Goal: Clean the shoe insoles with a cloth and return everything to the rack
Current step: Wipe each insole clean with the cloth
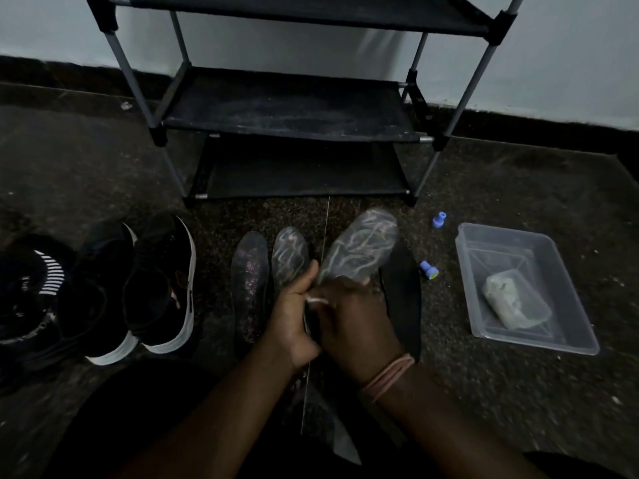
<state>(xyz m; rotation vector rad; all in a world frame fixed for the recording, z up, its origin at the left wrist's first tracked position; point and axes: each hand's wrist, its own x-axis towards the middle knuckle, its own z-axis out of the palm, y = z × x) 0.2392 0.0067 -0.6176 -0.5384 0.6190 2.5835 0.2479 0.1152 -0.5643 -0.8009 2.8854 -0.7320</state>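
1. I count four insoles: one patterned insole (pixel 359 247) held up in my hands, two lying flat on the floor, a speckled insole (pixel 249 281) and a second patterned insole (pixel 288 254) just beside it, and a plain black insole (pixel 403 295) on the floor to the right of my hands.
2. My left hand (pixel 294 316) grips the heel end of the raised insole, fingers curled round it. My right hand (pixel 356 323) is curled against the same end, with a small white bit (pixel 316 300) between the two hands; I cannot tell whether that bit is cloth.
3. Two black shoes with white soles (pixel 138 288) stand side by side on the left, and another dark shoe with a striped lining (pixel 31 295) lies at the left edge.
4. One clear plastic tub (pixel 584 326) sits well apart on the right, with a pale wad (pixel 515 302) inside it.
5. Two small blue caps (pixel 438 221) lie between the tub and the insoles.
6. One black rack (pixel 287 105) stands against the wall ahead, three shelves showing. A strip of bare floor (pixel 501 392) runs between its foot and the insole tips.
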